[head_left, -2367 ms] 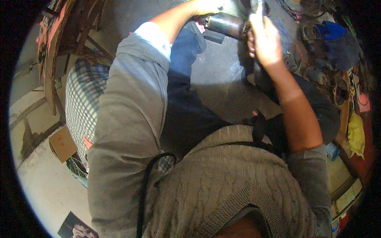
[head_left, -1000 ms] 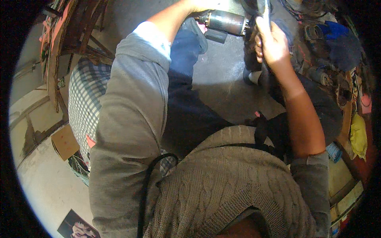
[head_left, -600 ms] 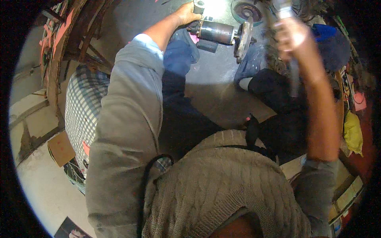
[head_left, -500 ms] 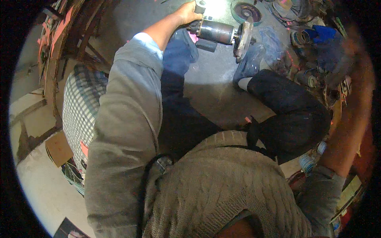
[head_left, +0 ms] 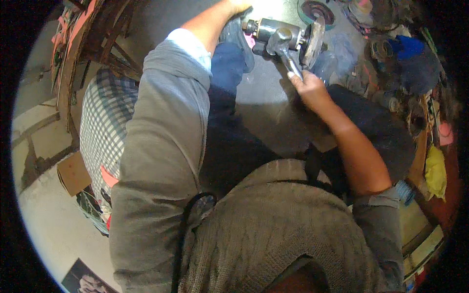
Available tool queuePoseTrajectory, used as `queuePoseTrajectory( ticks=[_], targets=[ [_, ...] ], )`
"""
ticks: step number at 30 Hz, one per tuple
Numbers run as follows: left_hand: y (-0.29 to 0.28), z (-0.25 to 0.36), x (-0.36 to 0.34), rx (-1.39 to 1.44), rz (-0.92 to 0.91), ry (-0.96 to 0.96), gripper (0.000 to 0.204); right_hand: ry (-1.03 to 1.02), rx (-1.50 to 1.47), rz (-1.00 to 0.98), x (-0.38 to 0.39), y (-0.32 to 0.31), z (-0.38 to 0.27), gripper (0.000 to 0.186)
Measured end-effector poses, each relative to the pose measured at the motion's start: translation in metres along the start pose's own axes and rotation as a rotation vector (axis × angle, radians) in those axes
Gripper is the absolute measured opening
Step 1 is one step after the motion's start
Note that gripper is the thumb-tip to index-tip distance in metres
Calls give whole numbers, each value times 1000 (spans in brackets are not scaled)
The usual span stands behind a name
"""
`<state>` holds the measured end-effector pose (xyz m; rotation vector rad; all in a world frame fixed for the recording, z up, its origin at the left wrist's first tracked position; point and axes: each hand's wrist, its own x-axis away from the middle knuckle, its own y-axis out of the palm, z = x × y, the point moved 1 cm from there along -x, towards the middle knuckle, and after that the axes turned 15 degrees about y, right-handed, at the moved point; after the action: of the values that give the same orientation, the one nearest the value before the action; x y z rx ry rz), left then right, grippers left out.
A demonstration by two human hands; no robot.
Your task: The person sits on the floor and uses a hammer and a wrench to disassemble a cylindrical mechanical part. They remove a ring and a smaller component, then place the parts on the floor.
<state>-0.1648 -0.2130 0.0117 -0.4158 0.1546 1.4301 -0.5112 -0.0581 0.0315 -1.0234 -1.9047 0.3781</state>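
At the upper edge of the frame, the left hand [head_left: 239, 5] is cut off in glare, so its grip cannot be told. Just right of it, top centre, lies a dark metal cylinder [head_left: 265, 29]. A hammer [head_left: 282, 45] overlaps it in view, contact unclear, its handle gripped by the right hand [head_left: 313, 91]. The work looks unfinished: a worn plate [head_left: 313, 43] still sits at the cylinder's right end.

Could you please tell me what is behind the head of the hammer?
Behind the hammer's head, a dark metal cylinder can be seen, showing to its left and right. The part directly behind it is covered, and I cannot tell whether they touch.
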Motion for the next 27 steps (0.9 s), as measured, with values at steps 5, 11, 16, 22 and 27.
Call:
queuePoseTrajectory(
  ticks=[5, 11, 16, 22, 27],
  targets=[
    [1, -3, -29, -576, -363, 187, 34, -61, -156, 68, 28, -25, -11, 54],
    [31, 7, -23, -591, -497, 236, 35, -196, -261, 200, 22, -58, -18, 43],
    [32, 5, -12, -479, -496, 196, 37, -110, -400, 97, -3, -67, -49, 49],
    [24, -9, 15, -179, -341, -49, 38, -42, -526, -165, -50, -51, -70, 51],
    [24, -20, 18, -302, -310, -59, 41, -189, -470, 75, 6, -201, -48, 43]
  ],
)
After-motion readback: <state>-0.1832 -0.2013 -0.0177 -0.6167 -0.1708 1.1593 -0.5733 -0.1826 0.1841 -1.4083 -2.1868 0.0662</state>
